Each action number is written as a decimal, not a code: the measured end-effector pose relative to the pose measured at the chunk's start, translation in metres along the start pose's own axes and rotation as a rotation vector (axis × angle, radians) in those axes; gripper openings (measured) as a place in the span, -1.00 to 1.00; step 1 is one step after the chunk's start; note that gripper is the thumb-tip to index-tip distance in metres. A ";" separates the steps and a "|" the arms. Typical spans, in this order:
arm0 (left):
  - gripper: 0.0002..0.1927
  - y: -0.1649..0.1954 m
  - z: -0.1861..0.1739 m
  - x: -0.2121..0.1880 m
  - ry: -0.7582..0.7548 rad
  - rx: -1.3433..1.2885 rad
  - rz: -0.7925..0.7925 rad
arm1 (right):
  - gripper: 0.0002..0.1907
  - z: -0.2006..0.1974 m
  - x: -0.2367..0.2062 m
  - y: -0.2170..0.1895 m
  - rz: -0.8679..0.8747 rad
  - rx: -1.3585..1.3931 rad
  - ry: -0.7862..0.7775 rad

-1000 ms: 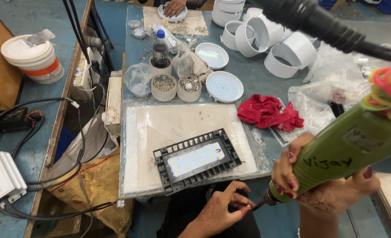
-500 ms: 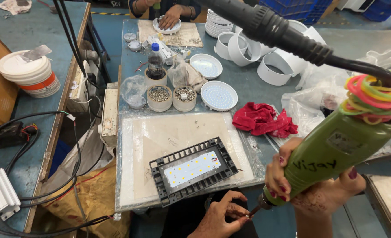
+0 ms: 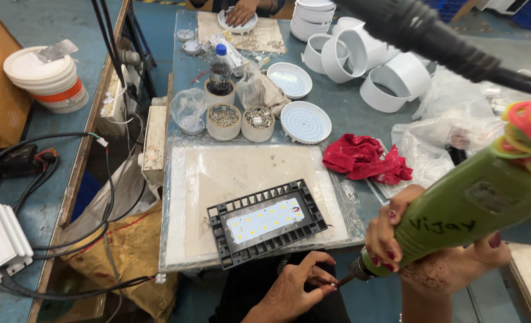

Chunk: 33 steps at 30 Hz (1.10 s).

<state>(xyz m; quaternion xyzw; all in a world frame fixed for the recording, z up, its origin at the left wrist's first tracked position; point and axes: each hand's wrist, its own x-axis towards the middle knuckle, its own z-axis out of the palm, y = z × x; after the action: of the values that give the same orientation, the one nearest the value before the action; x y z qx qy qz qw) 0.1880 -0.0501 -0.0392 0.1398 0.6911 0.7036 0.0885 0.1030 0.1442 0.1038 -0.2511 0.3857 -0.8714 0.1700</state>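
A blue-grey workbench (image 3: 349,113) fills the view, with a pale work mat (image 3: 247,173) lying flat on its near half. On the mat's near edge sits a black finned floodlight housing (image 3: 266,221) with a white LED panel facing up, tilted a little to the bench edge. Beyond the mat stand white ring-shaped lamp shells (image 3: 376,72), two round white LED discs (image 3: 305,121), a crumpled red cloth (image 3: 364,160) and two small cups of screws (image 3: 241,122). At the right a green electric screwdriver (image 3: 469,209), its top wound with coloured rubber bands, slants down to the left — the right hand (image 3: 415,239) is wrapped closed around its lower body. Its bit points at the left hand (image 3: 295,287), below the bench edge just near the housing, whose fingertips are pinched at the bit's tip — what they pinch is too small to tell. At the far end, another person's hand (image 3: 241,11) rests on a white disc.
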 end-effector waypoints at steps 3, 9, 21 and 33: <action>-0.54 0.004 0.000 -0.003 -0.013 -0.012 -0.005 | 0.00 0.000 -0.002 0.002 -0.013 0.023 0.049; -0.57 0.004 -0.001 -0.002 0.051 -0.012 0.037 | 0.02 0.002 0.000 0.001 -0.016 0.005 0.035; -0.58 -0.004 0.004 0.002 0.290 -0.073 0.083 | 0.19 -0.011 0.020 -0.001 -0.059 0.034 -0.189; -0.71 -0.005 0.000 -0.009 0.349 -0.013 0.052 | -0.06 0.019 0.036 0.014 -0.070 0.062 -0.174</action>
<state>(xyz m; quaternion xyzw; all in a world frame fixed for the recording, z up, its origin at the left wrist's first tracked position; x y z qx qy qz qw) 0.1968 -0.0528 -0.0446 0.0330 0.6875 0.7237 -0.0501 0.0856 0.1063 0.1158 -0.3335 0.3333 -0.8633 0.1802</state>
